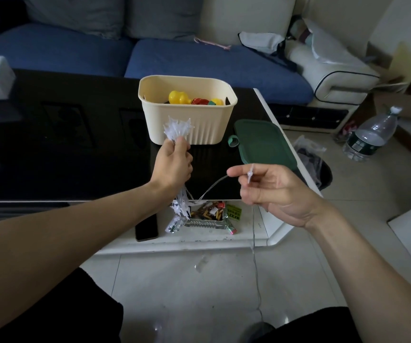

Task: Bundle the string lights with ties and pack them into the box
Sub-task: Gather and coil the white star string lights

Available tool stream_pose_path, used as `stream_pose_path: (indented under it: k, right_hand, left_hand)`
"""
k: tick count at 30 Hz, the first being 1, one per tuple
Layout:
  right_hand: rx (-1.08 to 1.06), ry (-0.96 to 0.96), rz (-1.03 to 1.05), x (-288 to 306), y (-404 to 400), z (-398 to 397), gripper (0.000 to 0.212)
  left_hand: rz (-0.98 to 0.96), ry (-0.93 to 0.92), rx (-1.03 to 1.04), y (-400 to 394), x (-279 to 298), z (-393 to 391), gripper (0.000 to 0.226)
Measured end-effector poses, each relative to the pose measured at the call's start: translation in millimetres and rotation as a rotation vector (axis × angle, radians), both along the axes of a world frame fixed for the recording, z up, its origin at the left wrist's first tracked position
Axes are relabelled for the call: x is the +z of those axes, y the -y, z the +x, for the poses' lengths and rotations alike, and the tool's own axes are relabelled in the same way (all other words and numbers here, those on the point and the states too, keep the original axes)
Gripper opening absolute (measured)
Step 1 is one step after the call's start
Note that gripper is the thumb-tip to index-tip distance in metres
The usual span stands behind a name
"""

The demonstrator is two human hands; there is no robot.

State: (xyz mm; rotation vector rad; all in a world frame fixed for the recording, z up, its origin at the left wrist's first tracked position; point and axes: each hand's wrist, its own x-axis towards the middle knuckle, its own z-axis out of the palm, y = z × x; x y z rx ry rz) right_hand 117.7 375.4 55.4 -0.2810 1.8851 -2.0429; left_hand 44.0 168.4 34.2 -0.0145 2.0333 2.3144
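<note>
My left hand [173, 164] grips a gathered bunch of white star-shaped string lights [177, 129]; star tips stick out above the fist and more hang below it. A thin wire [212, 188] runs from the bunch to my right hand [268, 186], which pinches the wire at a single small bulb between thumb and fingers. The rest of the wire drops from that hand to the floor. A cream ribbed box [187, 125] stands on the black table just behind my left hand, with yellow and red toys inside. Its green lid [264, 144] lies to the right.
A glass ashtray [204, 219] with scraps and a dark phone [147, 227] lie on the table's white near edge. A blue sofa [199, 60] runs behind the table. A bin with a bag [315, 167] and a water bottle [372, 134] stand on the floor at right.
</note>
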Motion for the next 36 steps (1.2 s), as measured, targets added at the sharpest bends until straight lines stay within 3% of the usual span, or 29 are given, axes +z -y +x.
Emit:
stream_pose_path:
  k: [2, 9, 18, 23, 31, 36]
  right_hand:
    - [-0.077, 0.013, -0.014, 2, -1, -1, 0.037]
    - [-0.091, 0.046, 0.052, 3, 6, 3, 0.056]
    - [-0.140, 0.005, 0.238, -16, 20, -3, 0.048]
    - [-0.177, -0.071, 0.322, -22, 26, -3, 0.017]
    - [-0.278, -0.087, 0.337, -26, 27, -8, 0.020]
    - [-0.388, -0.141, 0.365, -22, 28, -6, 0.006]
  left_hand:
    - [-0.001, -0.016, -0.006, -2, -1, 0, 0.020]
    - [-0.035, -0.038, -0.066, -4, -5, 0, 0.024]
    - [0.004, 0.066, -0.206, -13, -8, 9, 0.027]
    - [-0.009, 0.157, -0.325, -17, -12, 15, 0.031]
    - [-0.190, 0.142, -0.467, -22, -21, 20, 0.047]
    - [-0.232, 0.164, -0.481, -24, -19, 20, 0.042]
